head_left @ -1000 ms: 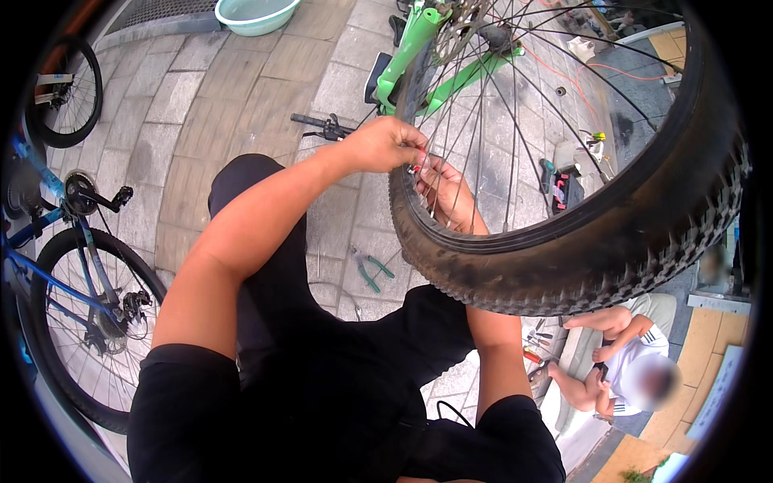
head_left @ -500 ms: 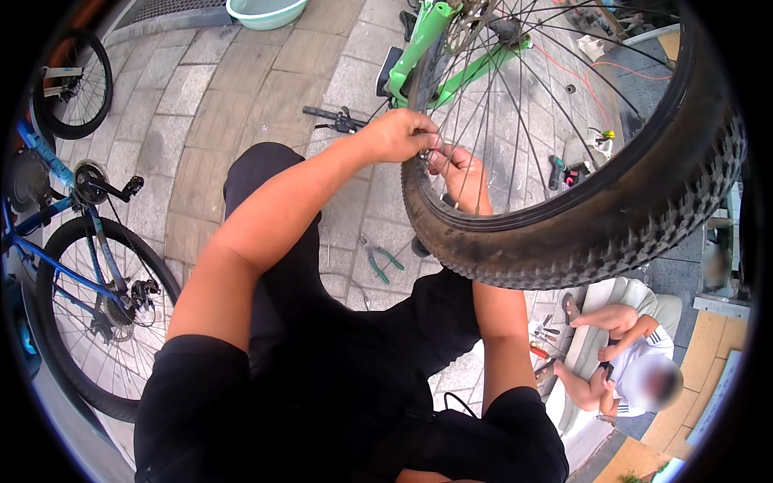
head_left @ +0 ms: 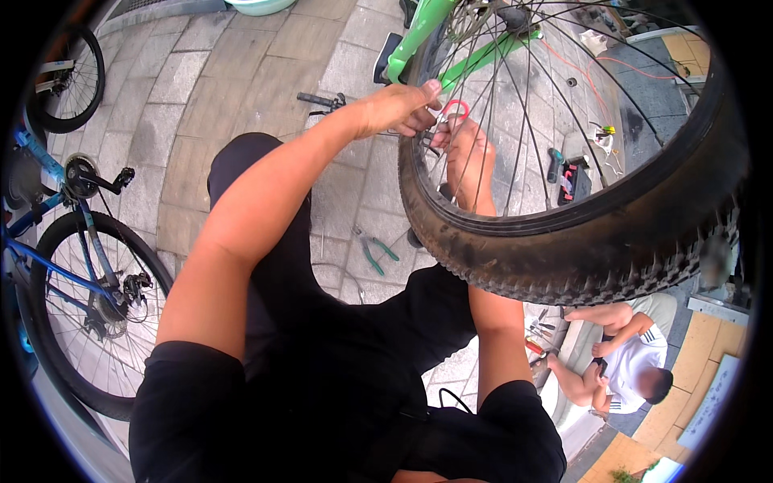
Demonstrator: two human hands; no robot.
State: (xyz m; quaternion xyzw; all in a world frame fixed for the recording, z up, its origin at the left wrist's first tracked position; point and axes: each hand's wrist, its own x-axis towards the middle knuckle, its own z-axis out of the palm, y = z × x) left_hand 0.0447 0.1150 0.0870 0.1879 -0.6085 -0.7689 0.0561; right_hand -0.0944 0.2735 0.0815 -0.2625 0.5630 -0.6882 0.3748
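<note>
A large bicycle wheel with a knobby black tyre [head_left: 580,241] and thin spokes [head_left: 531,121] is raised in front of me, still mounted on a bright green frame [head_left: 423,32]. My left hand [head_left: 398,109] reaches to the rim's left side and pinches a small red ring-shaped tool [head_left: 456,109] at the spokes. My right hand [head_left: 471,157] is behind the spokes, inside the wheel, fingers closed around a spoke just below the red tool. What the right fingers grip exactly is partly hidden by spokes.
A blue bicycle [head_left: 72,266] stands at my left on the paved ground. Green-handled pliers [head_left: 374,251] lie on the pavers below the wheel. A tool case [head_left: 570,179] lies beyond the spokes. Another person [head_left: 624,366] crouches at the lower right. A pale basin [head_left: 262,6] sits far back.
The wheel and both hands appear further right and nearer in the picture. Both hands stay together at the spokes, and the red ring tool now shows between them.
</note>
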